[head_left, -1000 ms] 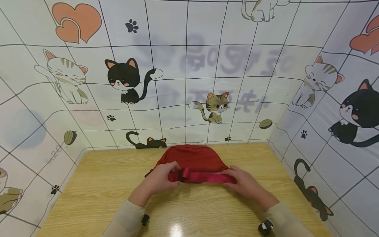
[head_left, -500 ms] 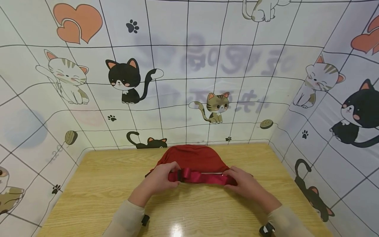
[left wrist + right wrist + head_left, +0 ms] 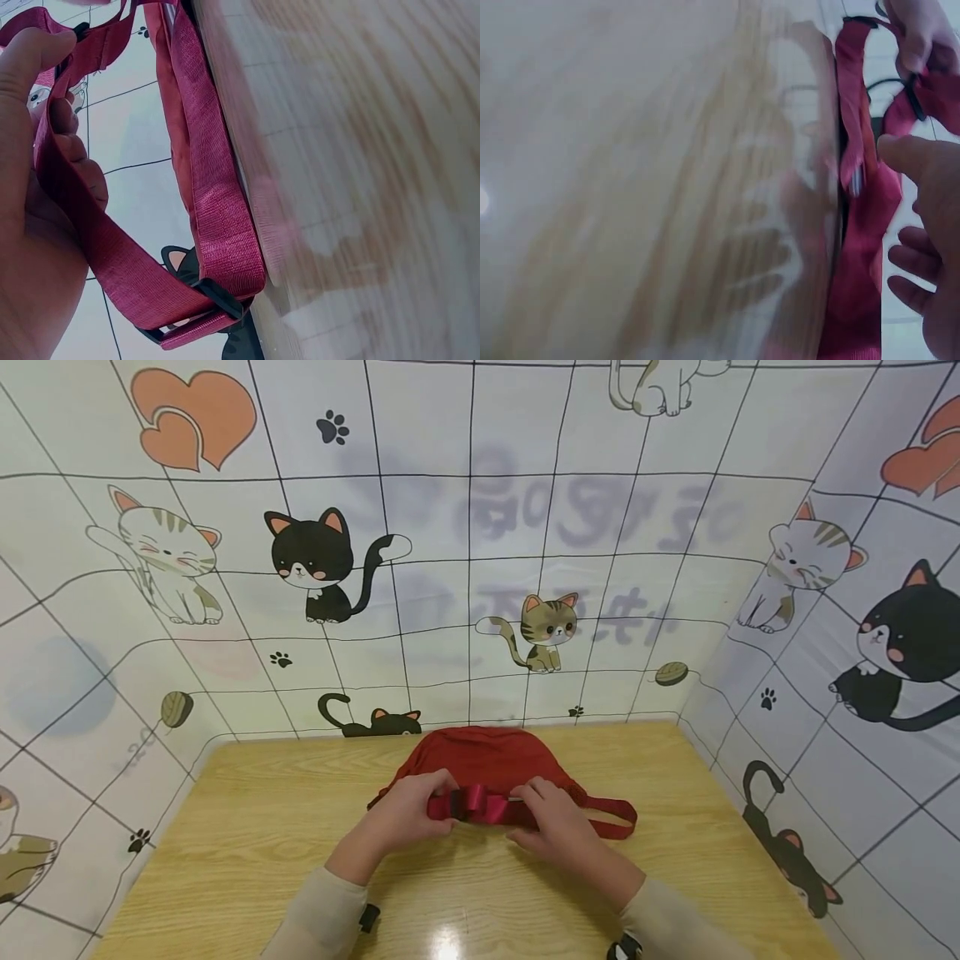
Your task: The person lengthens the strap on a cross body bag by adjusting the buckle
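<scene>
A red waist bag (image 3: 480, 756) lies at the back of the table, its crimson webbing strap (image 3: 491, 810) along the front. My left hand (image 3: 408, 810) pinches the strap by a black buckle (image 3: 456, 804), where the webbing stands up in a small fold. In the left wrist view the thumb presses the webbing near the black piece, and a slack length hangs down to a black slider (image 3: 217, 298). To the right of the fold, my right hand (image 3: 558, 831) holds the strap between thumb and fingers. Beyond it a loop of strap (image 3: 626, 812) lies on the table.
The wooden table (image 3: 262, 843) ends at a fabric wall (image 3: 435, 660) printed with cats and grid lines, and similar fabric rises on both sides. Dark wrist devices (image 3: 624, 947) show at the sleeves.
My right hand has slid left along the strap, nearer to my left hand, uncovering the strap loop at the bag's right end. The left hand and bag stay in place.
</scene>
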The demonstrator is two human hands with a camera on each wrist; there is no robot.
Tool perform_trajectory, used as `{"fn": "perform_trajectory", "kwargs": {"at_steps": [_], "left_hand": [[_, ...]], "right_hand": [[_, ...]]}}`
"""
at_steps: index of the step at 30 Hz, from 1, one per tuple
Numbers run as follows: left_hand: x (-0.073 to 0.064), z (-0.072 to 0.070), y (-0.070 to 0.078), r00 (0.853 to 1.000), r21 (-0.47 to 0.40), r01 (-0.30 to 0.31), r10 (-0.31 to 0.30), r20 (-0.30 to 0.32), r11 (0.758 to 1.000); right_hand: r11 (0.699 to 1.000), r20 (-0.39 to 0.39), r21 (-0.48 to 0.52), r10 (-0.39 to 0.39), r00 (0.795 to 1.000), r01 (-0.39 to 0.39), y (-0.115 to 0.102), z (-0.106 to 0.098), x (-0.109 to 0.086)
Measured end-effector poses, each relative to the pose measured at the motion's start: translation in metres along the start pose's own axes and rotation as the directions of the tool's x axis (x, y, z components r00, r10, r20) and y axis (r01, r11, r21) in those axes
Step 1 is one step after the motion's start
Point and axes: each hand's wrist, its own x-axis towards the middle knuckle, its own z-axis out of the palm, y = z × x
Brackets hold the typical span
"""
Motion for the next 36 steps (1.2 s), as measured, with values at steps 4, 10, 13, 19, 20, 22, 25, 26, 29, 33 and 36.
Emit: {"fn": "perform_trajectory", "kwargs": {"at_steps": [4, 10, 13, 19, 20, 22, 25, 26, 29, 33, 36], "left_hand": [[0.0, 0.001, -0.001, 1.0, -0.011, -0.002, 0.002, -0.006, 1.0], [0.0, 0.003, -0.002, 1.0, -0.018, -0.01, 0.01, -0.018, 1.0], [0.0, 0.004, -0.003, 1.0, -0.021, -0.017, 0.017, -0.018, 1.0], [0.0, 0.004, -0.004, 1.0, -0.021, -0.015, 0.014, -0.018, 1.0], [0.0, 0.003, -0.004, 1.0, -0.019, -0.013, 0.013, -0.019, 1.0], [0.0, 0.003, -0.004, 1.0, -0.019, -0.006, 0.006, -0.018, 1.0], [0.0, 0.001, -0.003, 1.0, -0.023, -0.007, 0.007, -0.02, 1.0], [0.0, 0.001, -0.003, 1.0, -0.03, -0.007, 0.006, -0.02, 1.0], [0.0, 0.0, -0.002, 1.0, -0.036, -0.009, 0.009, -0.02, 0.999], [0.0, -0.001, -0.002, 1.0, -0.034, -0.016, 0.015, -0.018, 0.999], [0.0, -0.001, 0.0, 1.0, -0.041, -0.023, 0.023, -0.014, 0.999]], "right_hand": [[0.999, -0.011, -0.037, 0.006, 1.0, -0.006, -0.009, 0.012, 0.012], [0.996, -0.001, -0.089, 0.005, 1.0, -0.006, -0.013, 0.021, 0.02], [0.994, -0.006, -0.109, -0.005, 1.0, 0.004, -0.012, 0.022, 0.021], [0.999, 0.029, -0.024, 0.033, 0.999, -0.032, -0.011, 0.017, 0.019], [0.999, 0.036, 0.003, 0.04, 0.999, -0.04, -0.01, 0.016, 0.019], [0.996, 0.042, 0.072, 0.042, 0.998, -0.045, -0.007, 0.013, 0.018], [0.985, 0.044, 0.174, 0.003, 0.999, -0.011, -0.002, 0.008, 0.016], [0.98, 0.041, 0.199, -0.013, 0.999, 0.005, 0.0, 0.007, 0.016], [0.969, 0.031, 0.241, -0.071, 0.997, 0.062, 0.003, 0.003, 0.014], [0.964, -0.009, 0.221, -0.148, 0.989, 0.147, 0.007, -0.001, 0.013], [0.959, -0.054, 0.194, -0.2, 0.978, 0.207, 0.01, -0.002, 0.013]]}}
